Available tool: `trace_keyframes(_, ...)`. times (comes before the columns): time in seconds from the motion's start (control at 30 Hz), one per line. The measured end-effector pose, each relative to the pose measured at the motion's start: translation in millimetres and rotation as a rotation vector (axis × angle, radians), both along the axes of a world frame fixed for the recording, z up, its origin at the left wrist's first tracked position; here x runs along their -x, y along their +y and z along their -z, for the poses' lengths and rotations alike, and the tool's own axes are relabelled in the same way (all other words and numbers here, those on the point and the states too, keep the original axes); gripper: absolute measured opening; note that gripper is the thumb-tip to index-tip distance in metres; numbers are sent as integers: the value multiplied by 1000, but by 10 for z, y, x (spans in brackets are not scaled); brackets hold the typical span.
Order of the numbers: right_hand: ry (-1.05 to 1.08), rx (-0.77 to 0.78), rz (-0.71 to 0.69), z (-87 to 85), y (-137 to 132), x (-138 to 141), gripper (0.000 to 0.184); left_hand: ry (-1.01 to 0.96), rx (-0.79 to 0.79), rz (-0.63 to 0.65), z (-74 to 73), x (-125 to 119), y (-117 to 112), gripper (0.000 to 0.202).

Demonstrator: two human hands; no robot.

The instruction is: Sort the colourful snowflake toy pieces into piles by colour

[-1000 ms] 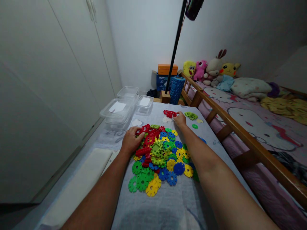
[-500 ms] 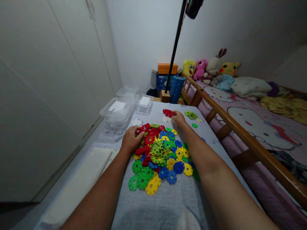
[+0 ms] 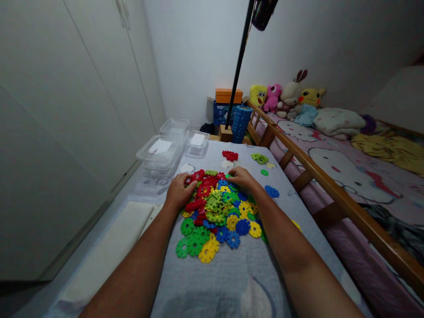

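A heap of flat plastic gear-shaped pieces [image 3: 217, 212] in red, blue, green and yellow lies on a grey cloth-covered table [image 3: 232, 282]. My left hand [image 3: 179, 191] rests on the heap's left edge, fingers curled over red pieces. My right hand [image 3: 241, 176] lies on the far right edge of the heap, fingers bent down onto the pieces. Beyond the heap sit a small group of red pieces [image 3: 229, 155], a group of light green pieces [image 3: 259, 158], a single green piece [image 3: 264, 172] and a blue one [image 3: 271, 191].
Clear plastic containers [image 3: 165, 150] stand at the table's far left. A white wardrobe [image 3: 66, 110] runs along the left. A bed with a wooden rail [image 3: 318, 185] and plush toys [image 3: 288, 95] is on the right. A black pole [image 3: 236, 70] and boxes stand behind.
My right hand has drawn back from the small red group at the far side to the top of the main heap. My left hand has stayed on the heap's left edge.
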State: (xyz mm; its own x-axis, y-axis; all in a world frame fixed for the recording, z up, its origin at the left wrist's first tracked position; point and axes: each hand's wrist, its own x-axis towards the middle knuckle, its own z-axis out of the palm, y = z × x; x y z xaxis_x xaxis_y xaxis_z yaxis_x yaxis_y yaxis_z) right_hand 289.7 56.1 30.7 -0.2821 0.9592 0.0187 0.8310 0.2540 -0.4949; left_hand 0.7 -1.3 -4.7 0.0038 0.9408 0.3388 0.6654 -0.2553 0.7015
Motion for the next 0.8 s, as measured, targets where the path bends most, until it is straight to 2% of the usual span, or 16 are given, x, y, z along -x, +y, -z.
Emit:
trace_keyframes(0.07,-28,-40,21,-2,-17,6,9,0,3,-2,0,3,3,35)
trace_keyframes(0.17,-17,-139,83,2,-27,-61,18,-1,7,-6,-1,6,7,37)
trace_keyframes(0.3,17,-240,195,-29,-5,-382,24,-8,9,0,-10,6,3,38)
trace_keyframes(0.43,-5,-266,407,-43,28,-904,21,-10,-5,-2,-12,2,6,38)
trace_keyframes(0.57,-59,-277,567,51,41,-1352,21,0,-3,-8,-4,7,15,39)
trace_keyframes(0.67,-100,-234,610,153,44,-1515,21,9,6,-5,-1,17,17,38)
trace_keyframes(0.8,-151,-182,626,227,36,-1534,24,5,7,-12,1,20,15,35)
